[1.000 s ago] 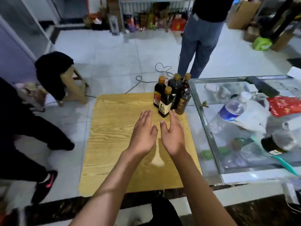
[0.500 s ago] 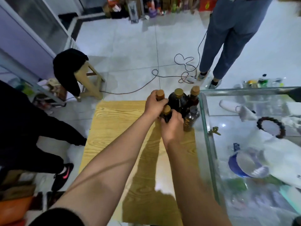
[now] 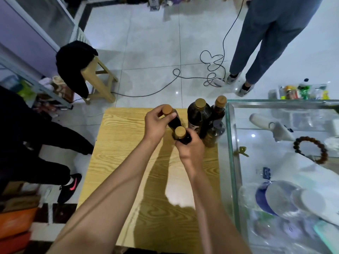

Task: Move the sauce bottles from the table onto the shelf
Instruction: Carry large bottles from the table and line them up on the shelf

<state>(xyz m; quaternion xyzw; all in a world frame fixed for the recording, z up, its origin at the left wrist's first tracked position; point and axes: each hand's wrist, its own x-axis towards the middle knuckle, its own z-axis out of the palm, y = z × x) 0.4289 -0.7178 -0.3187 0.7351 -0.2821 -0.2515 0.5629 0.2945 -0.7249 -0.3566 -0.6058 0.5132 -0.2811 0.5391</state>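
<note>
Both hands are on bottles at the far end of the wooden table [image 3: 117, 162], and much is covered up: the left hand [image 3: 157, 123] wraps its fingers round the neck of the far-left sauce bottle [image 3: 174, 121], just under its gold cap, hiding most of the neck, while the right hand [image 3: 190, 149] curls round the near sauce bottle [image 3: 180, 135], so only its gold cap and a bit of dark shoulder show above the fingers. Whether either bottle has left the tabletop can't be told from up here. Just right of them stand three more, touching one another against the glass counter [image 3: 231, 143]: a big dark bottle [image 3: 198, 116], a slimmer dark bottle [image 3: 218, 110] and a smaller clear-capped bottle [image 3: 213, 134]. The big one carries a label low down, but seen from above it is foreshortened and unreadable; no writing on any bottle can be made out. All hold dark liquid. Through the counter's glass top lie a bead bracelet [image 3: 310, 150] and blurred plastic bottles, reflections muddying their shapes. On the floor behind, a stool [image 3: 99, 81] is draped in black cloth, and a standing person [image 3: 271, 39] is cut off at the waist by the top edge.
</note>
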